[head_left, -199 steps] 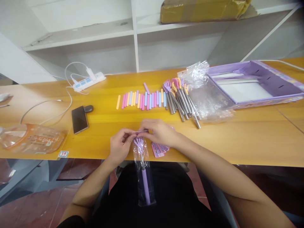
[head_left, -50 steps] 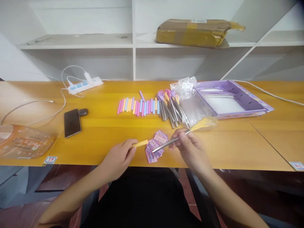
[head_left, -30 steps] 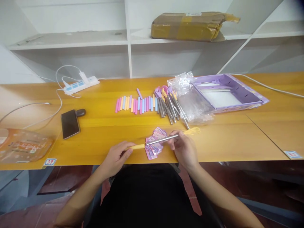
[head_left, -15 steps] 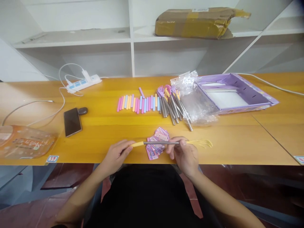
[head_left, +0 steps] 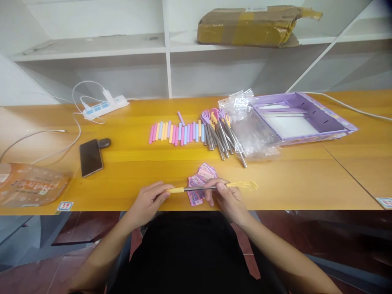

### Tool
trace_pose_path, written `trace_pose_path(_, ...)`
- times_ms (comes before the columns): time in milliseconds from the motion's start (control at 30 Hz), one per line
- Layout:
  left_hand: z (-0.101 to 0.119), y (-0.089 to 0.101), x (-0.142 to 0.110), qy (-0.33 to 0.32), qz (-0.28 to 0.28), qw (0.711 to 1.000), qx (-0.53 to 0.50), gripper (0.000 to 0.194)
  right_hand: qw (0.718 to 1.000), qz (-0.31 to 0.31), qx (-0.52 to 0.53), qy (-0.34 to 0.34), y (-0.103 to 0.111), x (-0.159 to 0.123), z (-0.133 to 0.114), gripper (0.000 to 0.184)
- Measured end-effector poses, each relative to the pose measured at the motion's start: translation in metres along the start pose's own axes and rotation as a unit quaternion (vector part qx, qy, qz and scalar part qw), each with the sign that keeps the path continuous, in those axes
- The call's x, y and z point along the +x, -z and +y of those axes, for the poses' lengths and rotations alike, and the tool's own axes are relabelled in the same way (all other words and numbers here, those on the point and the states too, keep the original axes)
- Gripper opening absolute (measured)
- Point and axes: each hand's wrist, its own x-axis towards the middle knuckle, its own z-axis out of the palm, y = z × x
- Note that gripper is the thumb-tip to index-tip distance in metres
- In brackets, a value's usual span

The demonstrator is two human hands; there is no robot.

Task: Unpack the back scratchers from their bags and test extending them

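A back scratcher (head_left: 193, 188) with a yellow handle, a metal rod and a yellow claw head lies level across both hands, just above the table's front edge. My left hand (head_left: 150, 202) is closed on its yellow handle. My right hand (head_left: 229, 200) pinches the rod close to the claw. Below the rod a fanned pile of pink and purple cards (head_left: 196, 185) rests on the table, partly covered by my right fingers. Farther back is a row of pastel handle sleeves (head_left: 179, 132). Beside it lies a heap of metal rods with coloured claw heads (head_left: 222, 134).
Clear plastic bags (head_left: 254, 134) lie against a purple open box (head_left: 318, 116) on the right. On the left are a phone (head_left: 91, 158), a power strip (head_left: 107, 107) with cables and an orange plastic bag (head_left: 33, 185). A taped parcel (head_left: 248, 26) sits on the shelf.
My right hand has moved left with the claw end, and less of the metal rod shows between my hands. My left hand keeps its hold on the handle.
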Motion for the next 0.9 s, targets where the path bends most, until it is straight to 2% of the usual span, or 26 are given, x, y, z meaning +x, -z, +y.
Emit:
trace_pose_path(67, 0.0, 0.0, 0.0, -0.001, 0.013, 1.0, -0.006, 0.034, 1.0, 0.021, 0.004, 0.01, 0.003, 0.004, -0.004, 0.042)
trace_pose_path(233, 0.002, 0.0, 0.002, 0.011, 0.024, 0.999, -0.017, 0.034, 0.98, 0.17, 0.038, 0.095, 0.013, 0.013, -0.018, 0.038)
trace_pose_path(333, 0.002, 0.001, 0.003, 0.022, 0.016, 0.999, -0.023, 0.034, 0.975, 0.188, -0.015, 0.118, 0.018, 0.012, -0.018, 0.031)
trace_pose_path(433, 0.001, 0.002, 0.004, 0.037, 0.008, 0.999, -0.023, 0.033, 0.966, 0.187, -0.123, 0.132, 0.02, 0.006, -0.015, 0.037)
trace_pose_path(533, 0.001, 0.002, 0.004, 0.051, 0.019, 0.998, -0.025, 0.032, 0.956, 0.161, -0.204, 0.133, 0.018, 0.002, -0.015, 0.043)
trace_pose_path(733, 0.004, 0.0, 0.006, 0.053, 0.042, 0.997, -0.025, 0.028, 0.943, 0.092, -0.301, 0.107, 0.01, 0.004, -0.022, 0.059)
trace_pose_path(900, 0.005, -0.004, 0.004, 0.049, 0.043, 0.998, -0.017, 0.025, 0.937, 0.033, -0.337, 0.079, 0.001, 0.002, -0.016, 0.058)
